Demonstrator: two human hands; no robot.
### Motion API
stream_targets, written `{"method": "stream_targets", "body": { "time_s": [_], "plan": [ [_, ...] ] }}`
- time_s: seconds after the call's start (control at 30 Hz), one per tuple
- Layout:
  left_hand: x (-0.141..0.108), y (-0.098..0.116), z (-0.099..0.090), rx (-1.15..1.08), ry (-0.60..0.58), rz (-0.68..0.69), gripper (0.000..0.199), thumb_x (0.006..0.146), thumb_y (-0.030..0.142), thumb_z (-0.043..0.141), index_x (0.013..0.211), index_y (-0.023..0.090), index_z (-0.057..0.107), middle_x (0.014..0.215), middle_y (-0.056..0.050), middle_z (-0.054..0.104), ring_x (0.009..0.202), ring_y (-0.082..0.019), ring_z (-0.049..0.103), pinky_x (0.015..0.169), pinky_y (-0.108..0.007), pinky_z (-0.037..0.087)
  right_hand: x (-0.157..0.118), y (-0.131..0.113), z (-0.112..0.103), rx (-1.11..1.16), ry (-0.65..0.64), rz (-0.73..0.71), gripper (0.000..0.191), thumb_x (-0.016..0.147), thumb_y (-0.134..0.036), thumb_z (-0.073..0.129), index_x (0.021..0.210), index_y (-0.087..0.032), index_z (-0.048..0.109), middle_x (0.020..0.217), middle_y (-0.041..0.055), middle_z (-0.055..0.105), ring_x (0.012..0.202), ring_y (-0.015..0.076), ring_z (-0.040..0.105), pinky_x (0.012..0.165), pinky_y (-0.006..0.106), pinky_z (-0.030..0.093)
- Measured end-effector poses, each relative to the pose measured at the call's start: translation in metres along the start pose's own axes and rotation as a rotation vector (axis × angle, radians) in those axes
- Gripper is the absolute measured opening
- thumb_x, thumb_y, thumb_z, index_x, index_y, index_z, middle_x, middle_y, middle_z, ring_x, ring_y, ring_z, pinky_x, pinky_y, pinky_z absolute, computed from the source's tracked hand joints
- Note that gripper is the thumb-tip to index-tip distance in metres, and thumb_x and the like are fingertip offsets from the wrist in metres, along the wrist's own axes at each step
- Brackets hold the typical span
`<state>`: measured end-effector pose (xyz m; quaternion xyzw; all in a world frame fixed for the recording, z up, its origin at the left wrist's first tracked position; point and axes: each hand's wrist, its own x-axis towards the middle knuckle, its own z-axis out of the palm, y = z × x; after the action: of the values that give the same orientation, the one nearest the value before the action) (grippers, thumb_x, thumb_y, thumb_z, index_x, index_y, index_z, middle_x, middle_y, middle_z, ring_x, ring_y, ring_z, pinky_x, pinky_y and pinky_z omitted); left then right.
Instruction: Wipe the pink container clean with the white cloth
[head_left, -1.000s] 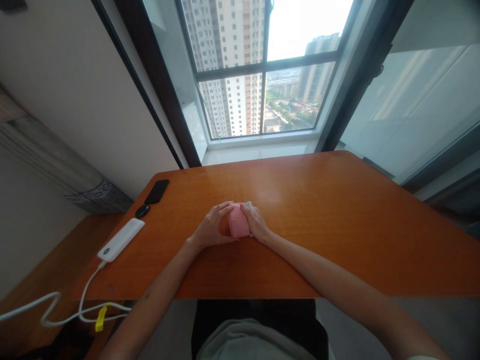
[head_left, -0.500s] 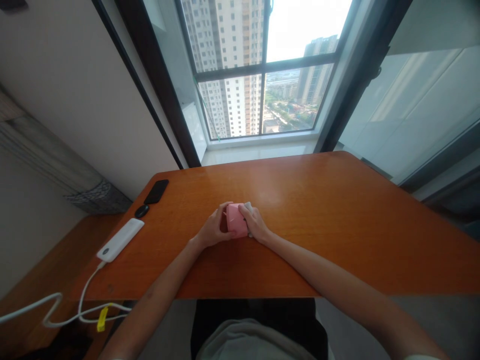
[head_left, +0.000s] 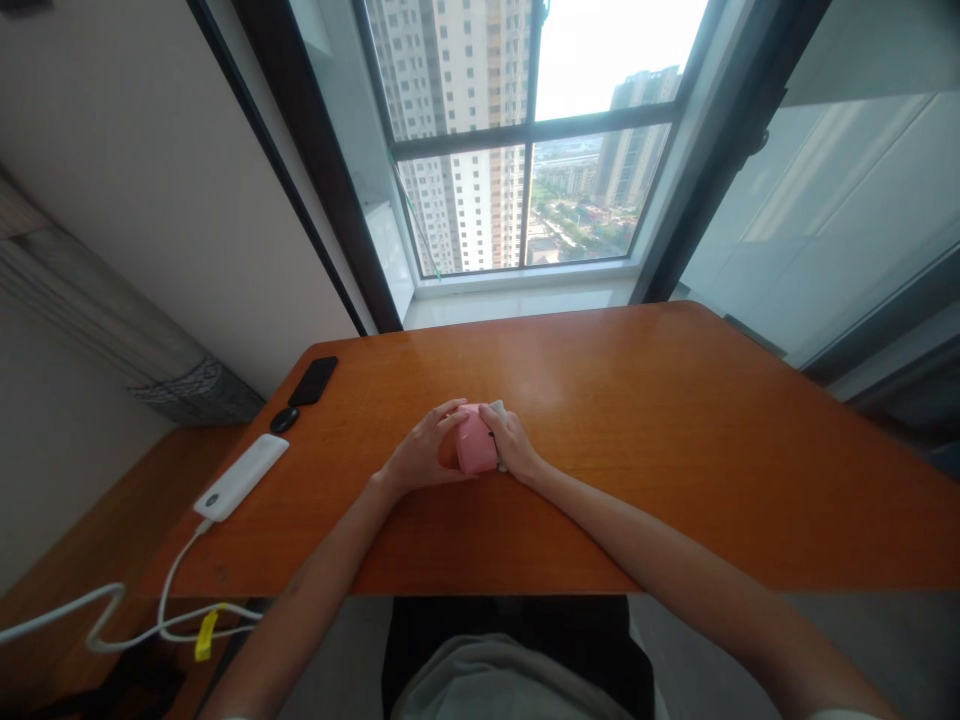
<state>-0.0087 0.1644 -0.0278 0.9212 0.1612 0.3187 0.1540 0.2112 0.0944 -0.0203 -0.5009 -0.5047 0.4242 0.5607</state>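
A small pink box-shaped object (head_left: pixel 475 446) is held between my two hands over the near middle of the wooden table (head_left: pixel 600 390). My left hand (head_left: pixel 422 452) is curved around its left side, fingers at the far edge and thumb at the near edge. From the right, my right hand (head_left: pixel 515 446) closes on the same object, its thumb lying over the top. A whitish-grey piece (head_left: pixel 501 463) shows along the object's right side, partly covered by the right hand; I cannot tell whether it is a cloth or a part of the object.
Along the table's left side lie a black phone (head_left: pixel 313 380), a small round black item (head_left: pixel 284 420) and a white power bank (head_left: pixel 241 478). A white cable (head_left: pixel 169 580) with a yellow tag (head_left: pixel 206 636) runs off the edge. Behind the table is a window (head_left: pixel 529 200).
The pink object has turned slightly in my hands. The fingers and thumb of my left hand have shifted along its edges. My right hand has barely moved.
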Motion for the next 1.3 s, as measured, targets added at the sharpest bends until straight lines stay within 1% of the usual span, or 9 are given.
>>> {"method": "stream_targets", "body": {
  "time_s": [0.2, 0.33, 0.43, 0.53, 0.63, 0.73, 0.87, 1.03, 1.3],
  "plan": [
    [0.005, 0.008, 0.003, -0.107, 0.07, -0.015, 0.111, 0.074, 0.05, 0.104, 0.165, 0.036, 0.041, 0.164, -0.017, 0.052, 0.152, -0.041, 0.058, 0.121, -0.062, 0.057, 0.0, 0.002, 0.001, -0.002, 0.02, -0.019, 0.06, 0.098, -0.08, 0.052, 0.073, -0.026, 0.05, 0.065, -0.0037, 0.049, 0.064, 0.0168, 0.044, 0.06, 0.03, 0.039],
    [0.006, 0.01, 0.005, -0.167, 0.091, -0.048, 0.111, 0.07, 0.049, 0.106, 0.161, 0.031, 0.044, 0.16, -0.019, 0.054, 0.149, -0.042, 0.058, 0.111, -0.057, 0.063, -0.001, -0.001, 0.001, 0.002, 0.016, -0.027, 0.059, 0.098, -0.08, 0.053, 0.073, -0.026, 0.048, 0.065, -0.0038, 0.048, 0.063, 0.0163, 0.043, 0.059, 0.03, 0.039],
    [0.008, 0.012, 0.008, -0.229, 0.087, -0.175, 0.109, 0.067, 0.049, 0.105, 0.156, 0.027, 0.046, 0.153, -0.018, 0.06, 0.136, -0.04, 0.066, 0.105, -0.054, 0.064, -0.002, -0.002, 0.0, -0.006, 0.006, -0.039, 0.058, 0.097, -0.078, 0.053, 0.072, -0.026, 0.049, 0.066, -0.0035, 0.048, 0.063, 0.016, 0.043, 0.058, 0.029, 0.038],
    [0.009, 0.013, 0.011, -0.371, 0.038, -0.337, 0.097, 0.076, 0.054, 0.097, 0.153, 0.025, 0.046, 0.141, -0.015, 0.068, 0.122, -0.035, 0.072, 0.103, -0.053, 0.064, -0.002, -0.001, 0.0, 0.0, -0.002, -0.006, 0.058, 0.098, -0.078, 0.051, 0.072, -0.026, 0.047, 0.064, -0.0041, 0.046, 0.06, 0.0153, 0.042, 0.053, 0.028, 0.035],
    [0.008, 0.013, 0.014, -0.474, 0.01, -0.381, 0.092, 0.081, 0.059, 0.091, 0.153, 0.025, 0.045, 0.139, -0.014, 0.069, 0.122, -0.035, 0.072, 0.103, -0.053, 0.065, -0.003, 0.001, 0.0, 0.003, -0.006, 0.003, 0.058, 0.098, -0.078, 0.052, 0.072, -0.026, 0.047, 0.063, -0.0045, 0.045, 0.059, 0.0151, 0.042, 0.052, 0.027, 0.035],
    [0.007, 0.013, 0.014, -0.439, 0.006, -0.372, 0.098, 0.08, 0.059, 0.091, 0.159, 0.027, 0.042, 0.143, -0.015, 0.067, 0.126, -0.036, 0.07, 0.105, -0.054, 0.064, -0.003, 0.001, 0.0, -0.008, 0.0, -0.019, 0.058, 0.098, -0.078, 0.053, 0.072, -0.026, 0.049, 0.063, -0.0043, 0.046, 0.061, 0.0153, 0.043, 0.054, 0.028, 0.037],
    [0.004, 0.01, 0.009, -0.363, -0.024, -0.306, 0.109, 0.082, 0.061, 0.093, 0.168, 0.03, 0.035, 0.163, -0.017, 0.055, 0.139, -0.04, 0.066, 0.116, -0.058, 0.06, -0.004, -0.002, 0.001, -0.008, 0.001, -0.021, 0.058, 0.097, -0.078, 0.053, 0.073, -0.025, 0.051, 0.064, -0.0039, 0.047, 0.061, 0.0155, 0.043, 0.054, 0.028, 0.036],
    [0.001, -0.001, 0.0, -0.157, -0.021, -0.102, 0.138, 0.064, 0.071, 0.104, 0.174, 0.037, 0.028, 0.179, -0.019, 0.037, 0.163, -0.048, 0.043, 0.131, -0.07, 0.044, -0.004, -0.006, 0.001, 0.004, -0.011, 0.004, 0.058, 0.097, -0.079, 0.053, 0.071, -0.026, 0.049, 0.061, -0.0042, 0.046, 0.059, 0.0154, 0.042, 0.053, 0.028, 0.036],
    [-0.002, -0.003, 0.002, 0.003, -0.039, -0.053, 0.127, 0.074, 0.06, 0.103, 0.173, 0.034, 0.029, 0.174, -0.019, 0.047, 0.159, -0.043, 0.052, 0.129, -0.066, 0.05, -0.003, -0.003, 0.0, -0.004, -0.005, -0.019, 0.057, 0.098, -0.075, 0.053, 0.072, -0.026, 0.05, 0.064, -0.0031, 0.048, 0.061, 0.0156, 0.043, 0.054, 0.028, 0.038]
  ]
}}
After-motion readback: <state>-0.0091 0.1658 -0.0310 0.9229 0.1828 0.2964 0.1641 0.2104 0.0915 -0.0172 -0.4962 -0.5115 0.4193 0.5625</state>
